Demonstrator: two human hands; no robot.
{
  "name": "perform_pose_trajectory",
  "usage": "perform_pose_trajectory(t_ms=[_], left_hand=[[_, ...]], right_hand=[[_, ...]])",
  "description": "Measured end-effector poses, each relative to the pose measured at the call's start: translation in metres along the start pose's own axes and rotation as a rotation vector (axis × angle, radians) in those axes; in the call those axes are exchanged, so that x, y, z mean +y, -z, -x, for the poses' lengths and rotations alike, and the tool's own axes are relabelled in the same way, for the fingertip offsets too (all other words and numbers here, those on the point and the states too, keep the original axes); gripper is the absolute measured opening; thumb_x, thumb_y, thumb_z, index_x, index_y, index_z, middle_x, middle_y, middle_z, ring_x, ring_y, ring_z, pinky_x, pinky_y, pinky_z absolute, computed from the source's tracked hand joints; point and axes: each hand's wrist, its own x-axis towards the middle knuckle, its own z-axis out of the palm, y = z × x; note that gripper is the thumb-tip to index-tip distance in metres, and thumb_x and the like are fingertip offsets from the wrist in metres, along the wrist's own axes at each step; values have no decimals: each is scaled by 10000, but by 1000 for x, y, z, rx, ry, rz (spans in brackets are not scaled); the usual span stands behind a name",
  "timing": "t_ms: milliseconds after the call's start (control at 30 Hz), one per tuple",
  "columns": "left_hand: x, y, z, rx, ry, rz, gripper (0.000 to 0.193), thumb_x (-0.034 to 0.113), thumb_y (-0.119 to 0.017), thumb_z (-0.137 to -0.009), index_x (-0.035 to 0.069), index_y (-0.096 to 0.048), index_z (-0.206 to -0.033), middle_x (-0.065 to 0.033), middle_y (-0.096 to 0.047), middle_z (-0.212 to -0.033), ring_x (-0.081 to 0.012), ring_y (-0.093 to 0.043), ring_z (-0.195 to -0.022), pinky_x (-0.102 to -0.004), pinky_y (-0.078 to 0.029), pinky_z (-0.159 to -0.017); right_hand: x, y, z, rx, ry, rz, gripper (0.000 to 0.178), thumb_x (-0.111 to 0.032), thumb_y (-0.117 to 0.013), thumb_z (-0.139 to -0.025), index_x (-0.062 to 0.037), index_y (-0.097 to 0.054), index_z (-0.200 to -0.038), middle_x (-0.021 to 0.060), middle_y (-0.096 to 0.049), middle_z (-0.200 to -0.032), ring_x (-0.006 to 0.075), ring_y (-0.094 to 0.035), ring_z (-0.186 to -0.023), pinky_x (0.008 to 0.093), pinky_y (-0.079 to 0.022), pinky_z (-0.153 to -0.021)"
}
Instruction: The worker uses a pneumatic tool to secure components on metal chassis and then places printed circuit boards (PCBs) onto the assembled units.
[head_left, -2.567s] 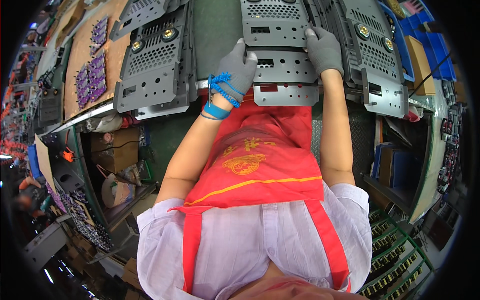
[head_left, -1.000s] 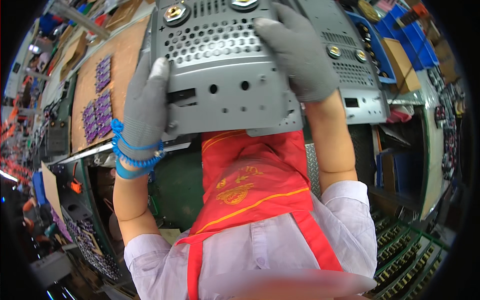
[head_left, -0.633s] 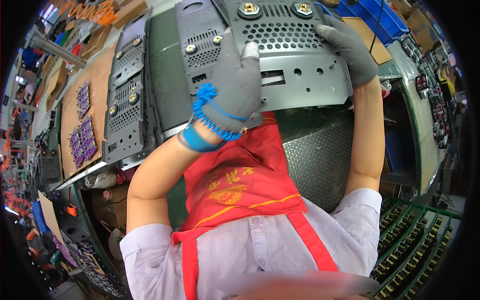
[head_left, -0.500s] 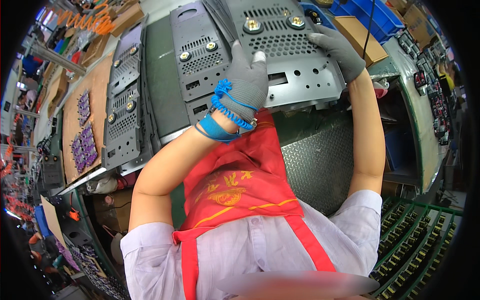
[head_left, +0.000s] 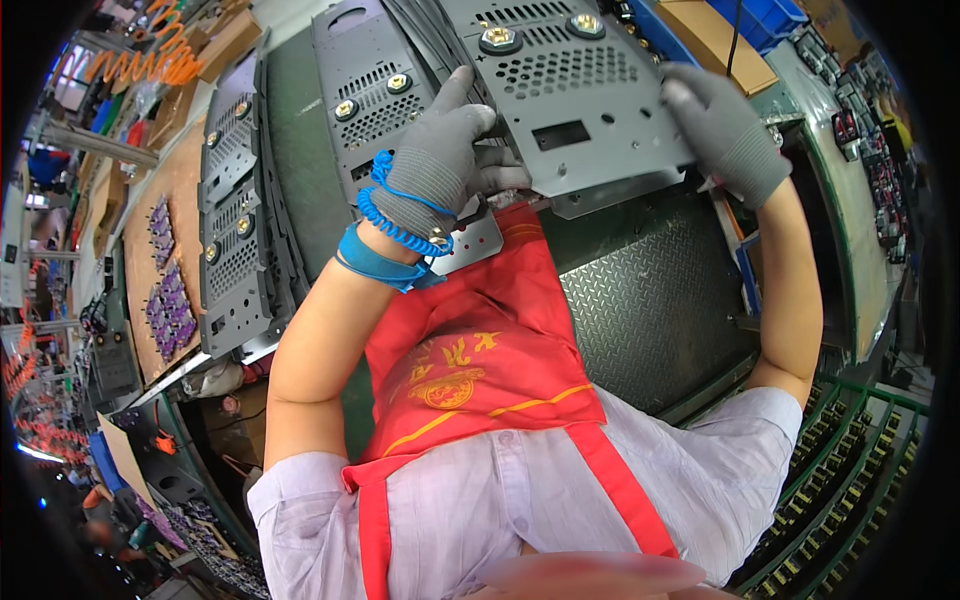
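Note:
A grey perforated metal panel (head_left: pixel 570 110) with two brass fittings lies at the front, its near edge above another sheet edge. My left hand (head_left: pixel 445 150), in a grey glove with blue coiled cord and a blue band at the wrist, holds the panel's left edge near the front corner. Some of its fingers reach under that corner. My gloved right hand (head_left: pixel 725 130) is beside the panel's right edge, blurred by motion. Its fingers are extended toward the edge; whether they touch it is unclear. A similar panel (head_left: pixel 368 125) lies left of my left hand.
More perforated panels (head_left: pixel 235 200) are stacked farther left. Purple parts (head_left: pixel 170 310) lie on a brown board (head_left: pixel 185 200). A cardboard box (head_left: pixel 715 45) and a blue bin (head_left: pixel 765 22) stand at the back right. Green racks (head_left: pixel 850 490) hold several small parts at lower right.
The front panel has shifted away from me and slightly left. My right hand has come off its top surface to the right; my left hand has moved left and down, fingers now under the corner.

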Motion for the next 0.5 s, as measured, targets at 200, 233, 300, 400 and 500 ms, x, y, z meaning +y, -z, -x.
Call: perform_pose_trajectory(t_ms=[200, 233, 300, 400, 500], left_hand=[[5, -10, -5, -33, -14, -186, 605, 54, -500, -898, 9, -224, -1435, -185, -573, -1098, -285, -683, -810, -307, -608, -694], [5, -15, -6, -10, -30, -248, 587, 63, -523, -900, -7, -248, -1413, -187, -570, -1100, -281, -684, -807, -302, -608, -690], [2, -14, -14, -28, -84, -326, 545, 72, -578, -895, -62, -303, -1346, -198, -566, -1106, -277, -685, -793, -292, -608, -668], [-8, -6, -27, 39, -168, -272, 434, 75, -608, -858, -79, -387, -1198, -167, -619, -823, -261, -687, -607, -284, -563, -475], [3, -17, -19, 68, -98, -329, 701, 101, -615, -887, -85, -191, -1414, -235, -571, -1094, -277, -689, -767, -291, -607, -648]], right_hand=[[-23, 43, -40, -144, -231, -187, 390, -284, -501, -909, 14, -615, -1134, 134, -679, -943, 193, -638, -896, 315, -482, -807], [-36, 39, -45, -89, -295, -165, 326, -207, -512, -903, 35, -628, -1089, 125, -678, -957, 181, -632, -905, 313, -486, -801], [30, 11, -79, -69, 138, -389, 319, -235, -510, -906, 18, -647, -1046, 142, -682, -924, 202, -640, -881, 330, -484, -786], [12, -8, -91, -7, 209, -213, 314, -265, -510, -904, -13, -670, -1004, 166, -683, -895, 244, -649, -840, 357, -483, -763], [13, -15, -98, 35, -140, 112, 302, -267, -519, -891, -30, -680, -986, 168, -684, -885, 267, -653, -810, 367, -486, -743]])
